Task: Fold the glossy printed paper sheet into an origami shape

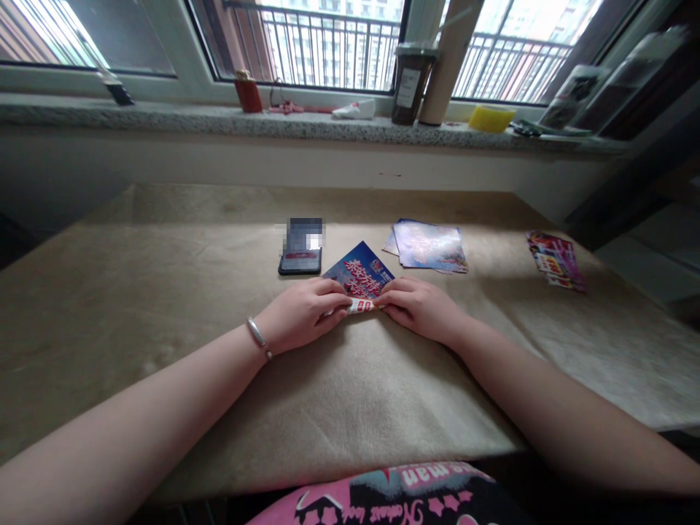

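A blue printed flyer (358,271) with red and white lettering lies on the table with one corner pointing away from me. Its near edge is folded or rolled up, showing a white and red strip. My left hand (306,310) grips the left end of that strip between thumb and fingers. At the other end, my right hand (420,306) pinches the strip the same way. A silvery bracelet sits on my left wrist. Just beyond my left hand lies a dark phone (302,248), its screen partly blurred out.
Several loose flyers (429,244) lie in a pile behind my right hand. Farther right is a bundle of colourful folded papers (556,261). On the windowsill (180,117) stand a red container (248,92), a lidded dark cup (411,84) and a yellow tape roll (491,118).
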`<state>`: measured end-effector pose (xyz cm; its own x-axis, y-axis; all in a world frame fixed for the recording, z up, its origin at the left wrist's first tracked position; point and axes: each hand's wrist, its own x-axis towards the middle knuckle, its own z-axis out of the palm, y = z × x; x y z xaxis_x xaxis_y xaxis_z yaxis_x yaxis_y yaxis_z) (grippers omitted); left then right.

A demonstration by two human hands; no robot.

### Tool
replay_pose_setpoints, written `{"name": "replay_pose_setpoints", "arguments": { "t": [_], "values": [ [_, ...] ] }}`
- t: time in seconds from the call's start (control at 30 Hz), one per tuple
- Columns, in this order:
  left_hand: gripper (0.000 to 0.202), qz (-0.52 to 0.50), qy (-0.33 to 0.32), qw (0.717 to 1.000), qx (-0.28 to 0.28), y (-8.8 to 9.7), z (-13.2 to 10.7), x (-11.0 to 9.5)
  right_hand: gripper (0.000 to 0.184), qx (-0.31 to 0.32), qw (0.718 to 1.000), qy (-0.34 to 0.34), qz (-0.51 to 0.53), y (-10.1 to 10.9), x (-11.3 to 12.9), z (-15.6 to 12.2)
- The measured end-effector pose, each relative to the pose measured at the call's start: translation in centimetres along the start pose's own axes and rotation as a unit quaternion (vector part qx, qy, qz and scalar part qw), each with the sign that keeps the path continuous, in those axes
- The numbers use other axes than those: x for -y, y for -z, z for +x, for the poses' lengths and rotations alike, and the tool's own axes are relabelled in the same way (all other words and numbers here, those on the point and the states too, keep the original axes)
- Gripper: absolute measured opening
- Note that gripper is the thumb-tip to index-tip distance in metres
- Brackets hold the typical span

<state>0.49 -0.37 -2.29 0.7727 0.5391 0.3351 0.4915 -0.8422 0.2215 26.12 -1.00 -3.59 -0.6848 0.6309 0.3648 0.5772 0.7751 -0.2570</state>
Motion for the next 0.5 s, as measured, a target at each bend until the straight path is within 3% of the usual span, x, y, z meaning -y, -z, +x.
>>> {"name": "replay_pose_setpoints", "arguments": {
  "t": [0.23, 0.5],
  "values": [
    [0.023, 0.077, -0.019, 0.997, 0.024, -0.28, -0.07, -0.67, 0.024, 0.009, 0.999, -0.013, -0.028, -0.17, -0.17, -0.17],
    [0.021, 0.082, -0.002, 0.996, 0.042, -0.25, 0.20, -1.03, 0.013, -0.043, 0.998, -0.050, 0.002, -0.30, -0.73, -0.24]
  ]
}}
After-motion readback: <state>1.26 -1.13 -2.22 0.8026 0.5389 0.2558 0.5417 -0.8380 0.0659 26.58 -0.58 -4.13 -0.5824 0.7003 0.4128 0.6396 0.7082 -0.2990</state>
